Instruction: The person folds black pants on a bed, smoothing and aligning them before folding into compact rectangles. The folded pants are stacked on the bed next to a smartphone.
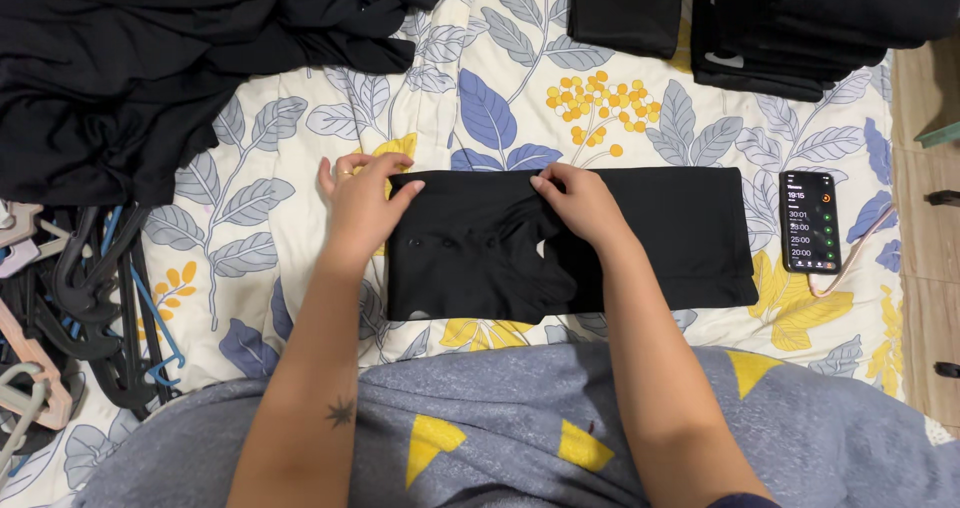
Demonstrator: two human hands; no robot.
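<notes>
- Pinching the top edge of a black garment [640,238], the right hand [580,205] is closing thumb and fingers on a fold of cloth near the garment's middle; the left hand [358,206] is lying mostly flat, fingers pressing the upper-left corner at about 10 o'clock of the cloth, not visibly gripping it.
- Black garment is lying folded into a long band across the leaf-patterned bedsheet [500,108], directly ahead of the person, both forearms reaching to it over a grey blanket [520,438] at 6 o'clock.
- At 3 o'clock, just beside the garment's right end — a phone [808,221] with a lit screen, cable trailing off its lower edge.
- At 12 to 1 o'clock: stacks of folded dark clothes [800,18]. At 10 to 11 o'clock: a loose heap of black clothing [130,78]. At 8 o'clock: a tangle of hangers [90,308].
- Risk, as a judgement: the left half looks bunched and wrinkled — lifting by the right pinch alone could let the layers slide apart, since the left hand is only pressing.
- A wide sweep rightward could nudge the phone or snag its cable.
</notes>
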